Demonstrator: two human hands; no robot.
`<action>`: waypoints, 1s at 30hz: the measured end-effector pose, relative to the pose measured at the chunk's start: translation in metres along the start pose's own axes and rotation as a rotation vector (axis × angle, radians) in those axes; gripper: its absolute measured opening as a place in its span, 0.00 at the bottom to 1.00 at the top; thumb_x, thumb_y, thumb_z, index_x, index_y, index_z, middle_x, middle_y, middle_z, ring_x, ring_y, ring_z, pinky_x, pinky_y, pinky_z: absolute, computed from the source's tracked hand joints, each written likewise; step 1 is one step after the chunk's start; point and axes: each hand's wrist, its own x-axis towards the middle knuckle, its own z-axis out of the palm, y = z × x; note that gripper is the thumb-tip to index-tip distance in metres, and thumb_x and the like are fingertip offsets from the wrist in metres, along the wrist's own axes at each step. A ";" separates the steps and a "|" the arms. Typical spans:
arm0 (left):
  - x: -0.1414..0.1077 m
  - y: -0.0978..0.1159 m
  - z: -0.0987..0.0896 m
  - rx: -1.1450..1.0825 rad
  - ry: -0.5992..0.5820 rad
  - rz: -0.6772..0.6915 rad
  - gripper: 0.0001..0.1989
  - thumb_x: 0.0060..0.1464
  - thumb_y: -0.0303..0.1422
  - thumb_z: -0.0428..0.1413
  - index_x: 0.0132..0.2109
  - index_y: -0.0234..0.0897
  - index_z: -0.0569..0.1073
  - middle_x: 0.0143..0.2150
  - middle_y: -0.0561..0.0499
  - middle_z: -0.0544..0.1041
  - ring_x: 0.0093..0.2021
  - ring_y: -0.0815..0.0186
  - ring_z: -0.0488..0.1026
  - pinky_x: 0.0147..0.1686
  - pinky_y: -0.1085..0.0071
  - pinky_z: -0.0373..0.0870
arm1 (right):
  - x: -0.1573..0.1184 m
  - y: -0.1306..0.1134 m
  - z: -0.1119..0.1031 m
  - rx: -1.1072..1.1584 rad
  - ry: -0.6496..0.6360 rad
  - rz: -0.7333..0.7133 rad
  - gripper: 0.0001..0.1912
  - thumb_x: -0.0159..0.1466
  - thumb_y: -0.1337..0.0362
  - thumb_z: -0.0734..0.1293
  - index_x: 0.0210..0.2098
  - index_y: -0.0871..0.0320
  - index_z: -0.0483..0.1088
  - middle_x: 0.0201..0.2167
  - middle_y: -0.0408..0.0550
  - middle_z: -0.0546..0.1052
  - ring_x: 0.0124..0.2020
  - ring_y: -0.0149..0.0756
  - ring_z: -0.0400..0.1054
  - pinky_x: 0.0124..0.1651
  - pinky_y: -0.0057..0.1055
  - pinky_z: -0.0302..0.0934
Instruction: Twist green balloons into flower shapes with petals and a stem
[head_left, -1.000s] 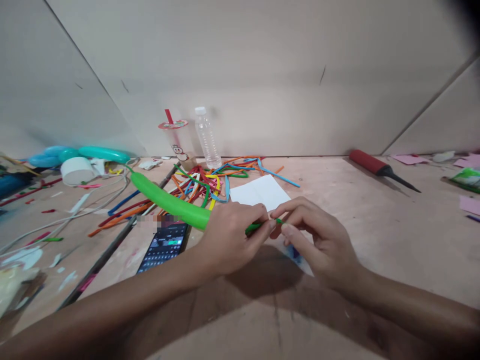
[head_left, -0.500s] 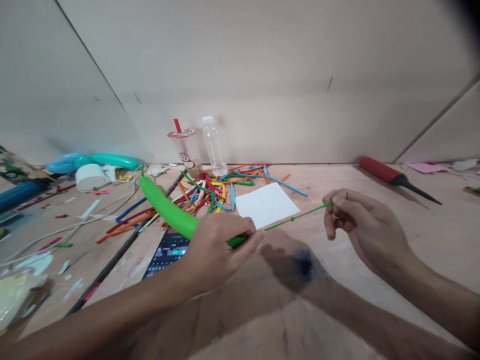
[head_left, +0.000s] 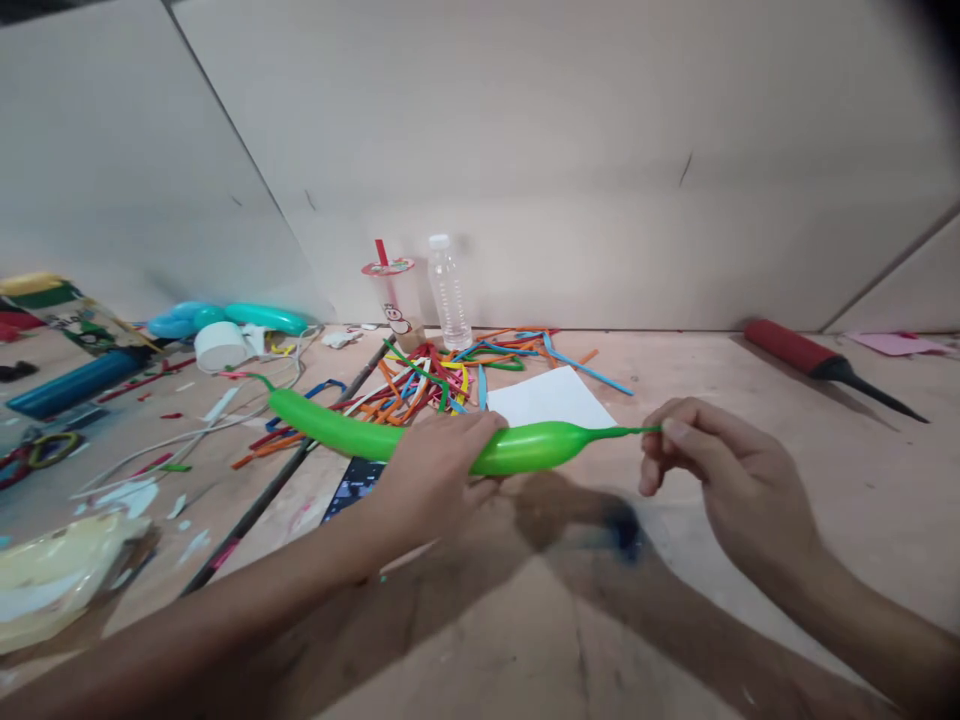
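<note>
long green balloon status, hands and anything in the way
Left hand around long green inflated balloon. Right hand pinching one narrow uninflated end. White rectangular paper behind, not blocking.

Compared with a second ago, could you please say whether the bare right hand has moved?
Yes, rightward: the right hand has gone from overlapping the white paper sheet to beyond its right corner.

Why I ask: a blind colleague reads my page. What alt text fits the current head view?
The left hand grips an inflated green modelling balloon while the right hand pinches its thin end. Beyond, multicoloured uninflated balloons lie before a drink cup and clear plastic bottle.
</note>
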 end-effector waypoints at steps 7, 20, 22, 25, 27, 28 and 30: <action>-0.021 -0.026 -0.026 0.305 0.147 0.021 0.11 0.53 0.31 0.59 0.45 0.39 0.72 0.40 0.47 0.81 0.41 0.57 0.78 0.38 0.66 0.69 | 0.003 0.002 -0.029 -0.449 -0.020 -0.023 0.12 0.66 0.60 0.63 0.27 0.55 0.71 0.26 0.46 0.74 0.28 0.41 0.71 0.34 0.39 0.68; -0.012 0.031 -0.024 0.389 -0.114 0.231 0.06 0.61 0.28 0.56 0.46 0.38 0.68 0.36 0.49 0.78 0.35 0.57 0.78 0.32 0.65 0.67 | -0.042 -0.026 0.013 -1.011 -0.499 -0.290 0.20 0.66 0.53 0.67 0.55 0.53 0.70 0.48 0.53 0.81 0.43 0.50 0.77 0.40 0.39 0.65; -0.014 0.036 -0.021 0.379 -0.076 0.261 0.08 0.60 0.28 0.56 0.46 0.37 0.68 0.38 0.48 0.78 0.38 0.57 0.77 0.33 0.64 0.67 | -0.044 -0.023 0.012 -1.031 -0.521 -0.265 0.13 0.67 0.56 0.66 0.49 0.53 0.72 0.43 0.51 0.82 0.40 0.48 0.77 0.37 0.36 0.62; -0.019 0.037 -0.019 0.311 -0.067 0.232 0.12 0.57 0.30 0.60 0.47 0.38 0.68 0.41 0.48 0.78 0.41 0.55 0.76 0.35 0.62 0.68 | -0.044 -0.022 0.006 -1.066 -0.572 -0.266 0.06 0.66 0.64 0.66 0.43 0.53 0.72 0.38 0.47 0.82 0.37 0.43 0.76 0.34 0.32 0.58; -0.022 0.033 -0.018 0.275 -0.056 0.163 0.13 0.56 0.32 0.61 0.46 0.38 0.68 0.41 0.47 0.78 0.42 0.54 0.76 0.38 0.60 0.69 | -0.042 -0.021 0.000 -1.107 -0.571 -0.277 0.07 0.66 0.68 0.64 0.41 0.53 0.72 0.36 0.46 0.81 0.36 0.41 0.75 0.34 0.30 0.56; -0.023 0.030 -0.017 0.268 -0.048 0.127 0.12 0.56 0.34 0.61 0.45 0.37 0.69 0.41 0.47 0.78 0.42 0.54 0.76 0.39 0.60 0.69 | -0.040 -0.019 -0.003 -1.132 -0.563 -0.280 0.08 0.67 0.69 0.63 0.40 0.54 0.73 0.35 0.45 0.81 0.36 0.41 0.75 0.34 0.30 0.55; -0.023 0.024 -0.015 0.264 -0.039 0.089 0.12 0.58 0.37 0.61 0.45 0.38 0.69 0.41 0.47 0.78 0.43 0.54 0.76 0.39 0.59 0.69 | -0.036 -0.016 -0.009 -1.174 -0.549 -0.281 0.09 0.67 0.71 0.61 0.38 0.54 0.73 0.33 0.45 0.80 0.35 0.40 0.74 0.33 0.30 0.53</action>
